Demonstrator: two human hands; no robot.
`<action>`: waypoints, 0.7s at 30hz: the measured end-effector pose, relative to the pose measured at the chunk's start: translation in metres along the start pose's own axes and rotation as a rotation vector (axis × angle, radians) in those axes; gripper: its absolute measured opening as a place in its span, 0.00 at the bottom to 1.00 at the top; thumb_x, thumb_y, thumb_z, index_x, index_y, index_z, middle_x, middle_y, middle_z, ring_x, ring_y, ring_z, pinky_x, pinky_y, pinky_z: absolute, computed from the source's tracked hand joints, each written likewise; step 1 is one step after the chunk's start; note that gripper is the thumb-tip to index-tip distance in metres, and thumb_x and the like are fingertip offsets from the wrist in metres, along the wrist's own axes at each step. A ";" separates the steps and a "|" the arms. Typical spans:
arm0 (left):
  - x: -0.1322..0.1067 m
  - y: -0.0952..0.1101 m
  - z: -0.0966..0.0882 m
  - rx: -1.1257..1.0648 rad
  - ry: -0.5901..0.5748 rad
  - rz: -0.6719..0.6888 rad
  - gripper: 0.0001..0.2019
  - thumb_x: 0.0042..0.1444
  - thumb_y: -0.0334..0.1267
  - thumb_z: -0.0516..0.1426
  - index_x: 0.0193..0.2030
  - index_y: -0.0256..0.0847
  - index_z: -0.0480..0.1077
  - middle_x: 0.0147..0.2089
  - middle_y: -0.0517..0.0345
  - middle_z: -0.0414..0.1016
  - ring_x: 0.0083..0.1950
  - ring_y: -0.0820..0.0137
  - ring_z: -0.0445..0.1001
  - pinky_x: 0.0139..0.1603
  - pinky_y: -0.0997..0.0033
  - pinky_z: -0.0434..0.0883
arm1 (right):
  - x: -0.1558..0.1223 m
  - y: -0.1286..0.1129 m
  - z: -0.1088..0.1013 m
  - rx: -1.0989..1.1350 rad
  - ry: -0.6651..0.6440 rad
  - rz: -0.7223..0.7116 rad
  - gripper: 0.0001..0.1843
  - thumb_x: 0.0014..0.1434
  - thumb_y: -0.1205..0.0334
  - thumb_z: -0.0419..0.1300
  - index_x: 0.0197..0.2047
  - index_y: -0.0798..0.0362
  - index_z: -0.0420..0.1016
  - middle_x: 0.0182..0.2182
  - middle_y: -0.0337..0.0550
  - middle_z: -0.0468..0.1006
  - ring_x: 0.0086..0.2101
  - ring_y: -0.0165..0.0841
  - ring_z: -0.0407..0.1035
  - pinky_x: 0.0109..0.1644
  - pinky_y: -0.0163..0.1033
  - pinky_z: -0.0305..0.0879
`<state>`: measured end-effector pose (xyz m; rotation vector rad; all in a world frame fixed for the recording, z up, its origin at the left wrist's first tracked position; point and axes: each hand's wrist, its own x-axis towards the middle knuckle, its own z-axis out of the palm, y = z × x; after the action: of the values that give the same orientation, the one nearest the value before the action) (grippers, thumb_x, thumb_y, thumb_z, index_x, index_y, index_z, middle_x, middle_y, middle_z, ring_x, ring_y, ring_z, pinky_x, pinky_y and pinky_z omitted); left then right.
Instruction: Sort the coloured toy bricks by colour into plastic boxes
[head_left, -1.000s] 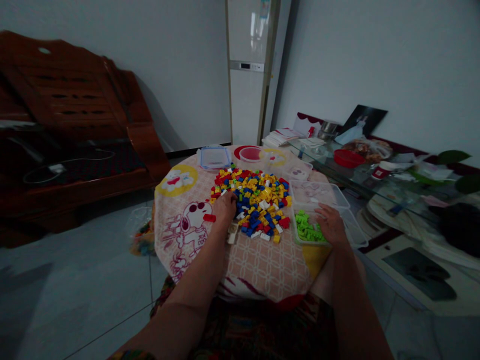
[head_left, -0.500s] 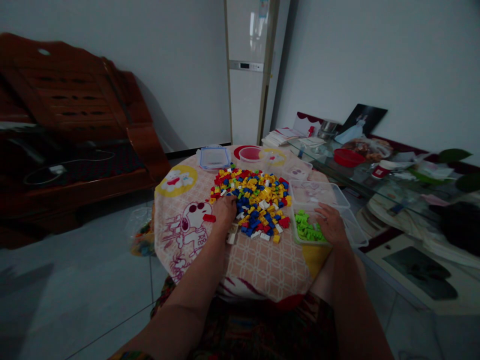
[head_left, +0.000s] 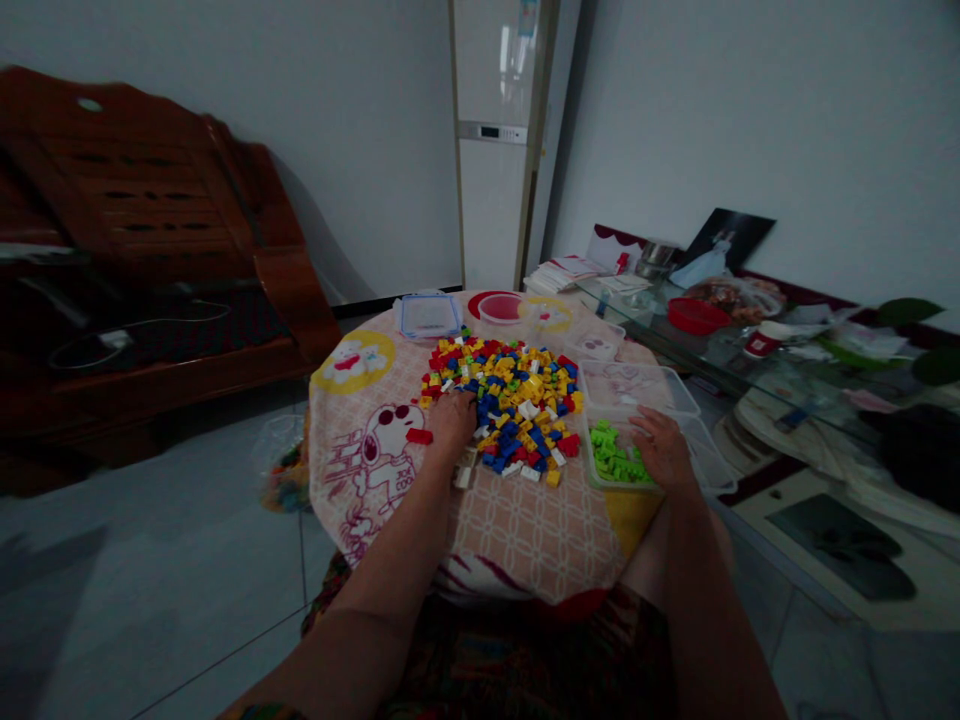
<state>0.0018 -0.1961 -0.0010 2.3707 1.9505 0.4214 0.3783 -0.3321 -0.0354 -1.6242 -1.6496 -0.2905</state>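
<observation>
A heap of toy building bricks (head_left: pixel 525 390) in red, yellow, blue and white lies on the round table, with a few green ones mixed in. My left hand (head_left: pixel 452 418) rests at the heap's left edge, its fingertips reaching among the bricks and mostly hidden. Just left of that wrist lies a lone red brick (head_left: pixel 419 436); white bricks (head_left: pixel 464 470) sit close to its right. My right hand (head_left: pixel 660 445) hovers over the right side of a clear plastic box (head_left: pixel 626 487), fingers apart and holding nothing visible. Bright green bricks (head_left: pixel 615 455) lie inside this box.
Behind the box is another clear container (head_left: pixel 675 388). A blue-rimmed container (head_left: pixel 430 316) and a pink round tub (head_left: pixel 500 308) stand at the table's far side. To the right is a cluttered glass table (head_left: pixel 720 355); a wooden bench (head_left: pixel 150 230) stands left.
My left hand has shifted very slightly to the right at the heap's edge. My right hand stays over the box, almost unmoved.
</observation>
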 end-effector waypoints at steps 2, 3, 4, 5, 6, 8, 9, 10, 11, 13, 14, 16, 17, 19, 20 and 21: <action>-0.001 0.001 -0.002 0.015 -0.015 0.015 0.19 0.68 0.38 0.49 0.56 0.45 0.79 0.53 0.44 0.80 0.58 0.54 0.77 0.59 0.56 0.70 | 0.000 0.001 0.000 0.003 -0.002 0.001 0.15 0.64 0.54 0.55 0.41 0.48 0.82 0.51 0.53 0.82 0.53 0.48 0.73 0.60 0.60 0.71; -0.001 0.002 -0.003 0.020 -0.022 0.020 0.19 0.68 0.37 0.49 0.56 0.45 0.79 0.53 0.43 0.80 0.58 0.54 0.77 0.59 0.56 0.70 | 0.000 0.001 0.001 0.005 -0.002 0.004 0.15 0.64 0.54 0.55 0.41 0.48 0.82 0.51 0.53 0.82 0.53 0.48 0.73 0.60 0.60 0.71; -0.002 0.003 -0.004 0.022 -0.026 0.023 0.19 0.68 0.37 0.49 0.56 0.44 0.79 0.53 0.43 0.80 0.58 0.54 0.76 0.59 0.56 0.70 | -0.001 0.002 0.001 0.007 -0.001 0.006 0.15 0.64 0.54 0.55 0.41 0.48 0.82 0.51 0.53 0.82 0.53 0.48 0.73 0.60 0.59 0.71; -0.002 0.003 -0.004 0.021 -0.027 0.024 0.19 0.68 0.37 0.49 0.56 0.44 0.79 0.54 0.43 0.79 0.58 0.54 0.76 0.59 0.56 0.70 | -0.001 0.003 0.001 0.008 0.000 0.006 0.15 0.64 0.54 0.55 0.42 0.48 0.82 0.51 0.53 0.81 0.53 0.47 0.73 0.59 0.59 0.71; -0.002 0.003 -0.004 0.016 -0.026 0.022 0.19 0.68 0.37 0.49 0.56 0.44 0.78 0.54 0.43 0.79 0.58 0.54 0.76 0.59 0.56 0.70 | -0.001 0.003 0.001 0.009 0.001 0.006 0.15 0.64 0.54 0.55 0.42 0.47 0.82 0.51 0.53 0.81 0.53 0.47 0.73 0.59 0.59 0.71; -0.002 0.003 -0.004 -0.001 -0.021 0.010 0.18 0.68 0.38 0.49 0.56 0.44 0.78 0.54 0.44 0.79 0.58 0.55 0.76 0.59 0.57 0.70 | -0.001 0.004 0.001 0.006 -0.001 0.000 0.14 0.64 0.54 0.55 0.42 0.47 0.82 0.51 0.53 0.81 0.53 0.47 0.73 0.60 0.59 0.70; -0.002 0.003 -0.004 -0.013 -0.019 0.000 0.18 0.68 0.38 0.50 0.56 0.43 0.78 0.54 0.44 0.79 0.58 0.55 0.76 0.59 0.57 0.71 | -0.001 0.005 0.001 0.002 -0.004 -0.006 0.15 0.64 0.54 0.55 0.42 0.48 0.82 0.51 0.53 0.81 0.53 0.47 0.73 0.60 0.59 0.70; -0.002 0.002 -0.003 -0.028 -0.016 -0.012 0.18 0.68 0.39 0.50 0.56 0.43 0.78 0.54 0.44 0.79 0.58 0.55 0.77 0.59 0.57 0.71 | -0.001 0.005 0.001 -0.002 -0.006 -0.011 0.15 0.64 0.55 0.55 0.42 0.48 0.82 0.51 0.54 0.81 0.53 0.47 0.73 0.61 0.60 0.69; -0.003 0.002 -0.003 -0.043 -0.011 -0.026 0.18 0.68 0.39 0.50 0.56 0.43 0.78 0.55 0.44 0.79 0.58 0.55 0.77 0.59 0.57 0.71 | -0.001 0.005 0.001 -0.007 -0.009 -0.016 0.15 0.64 0.55 0.55 0.42 0.49 0.82 0.51 0.54 0.81 0.53 0.48 0.73 0.61 0.60 0.69; -0.004 0.002 -0.003 -0.070 -0.006 -0.052 0.17 0.67 0.40 0.52 0.56 0.43 0.78 0.56 0.44 0.78 0.57 0.55 0.77 0.58 0.57 0.71 | -0.001 0.005 0.001 -0.019 -0.010 -0.023 0.15 0.64 0.55 0.54 0.42 0.49 0.82 0.51 0.54 0.81 0.53 0.48 0.73 0.61 0.60 0.69; -0.004 0.002 -0.004 -0.081 -0.006 -0.060 0.17 0.66 0.39 0.52 0.55 0.43 0.78 0.56 0.44 0.78 0.57 0.56 0.77 0.59 0.58 0.71 | -0.001 0.005 0.001 -0.023 -0.006 -0.026 0.15 0.64 0.55 0.54 0.42 0.49 0.82 0.51 0.54 0.82 0.53 0.48 0.73 0.61 0.60 0.69; -0.005 0.001 -0.004 -0.098 -0.014 -0.067 0.15 0.65 0.39 0.54 0.54 0.43 0.78 0.56 0.45 0.78 0.58 0.57 0.77 0.59 0.60 0.71 | -0.001 0.005 0.002 -0.026 0.002 -0.025 0.16 0.64 0.55 0.54 0.42 0.50 0.83 0.51 0.53 0.82 0.53 0.47 0.73 0.61 0.59 0.69; -0.005 0.001 -0.005 -0.105 -0.019 -0.068 0.15 0.65 0.38 0.54 0.53 0.43 0.78 0.56 0.46 0.79 0.58 0.57 0.77 0.59 0.60 0.71 | -0.001 0.005 0.002 -0.026 0.002 -0.023 0.16 0.64 0.55 0.54 0.42 0.50 0.83 0.51 0.53 0.82 0.53 0.47 0.73 0.61 0.59 0.69; -0.005 0.001 -0.006 -0.118 -0.027 -0.076 0.13 0.65 0.38 0.55 0.52 0.43 0.78 0.54 0.48 0.80 0.59 0.58 0.77 0.59 0.62 0.71 | -0.001 0.005 0.002 -0.024 -0.005 -0.019 0.16 0.64 0.55 0.54 0.42 0.50 0.83 0.51 0.53 0.82 0.53 0.46 0.73 0.61 0.58 0.69; -0.004 0.000 -0.006 -0.128 -0.029 -0.083 0.13 0.64 0.38 0.55 0.51 0.43 0.78 0.54 0.49 0.81 0.58 0.58 0.77 0.59 0.62 0.71 | -0.001 0.005 0.002 -0.024 -0.011 -0.017 0.16 0.64 0.55 0.54 0.42 0.49 0.83 0.51 0.53 0.82 0.53 0.46 0.73 0.61 0.57 0.69; -0.004 0.000 -0.006 -0.141 -0.030 -0.093 0.13 0.64 0.37 0.55 0.51 0.44 0.78 0.54 0.49 0.81 0.58 0.58 0.78 0.58 0.62 0.72 | -0.001 0.005 0.002 -0.024 -0.014 -0.017 0.16 0.64 0.55 0.55 0.42 0.49 0.83 0.51 0.53 0.82 0.53 0.46 0.73 0.61 0.57 0.69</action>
<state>-0.0004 -0.2005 0.0041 2.1794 1.9389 0.4970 0.3820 -0.3307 -0.0388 -1.6345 -1.6768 -0.3093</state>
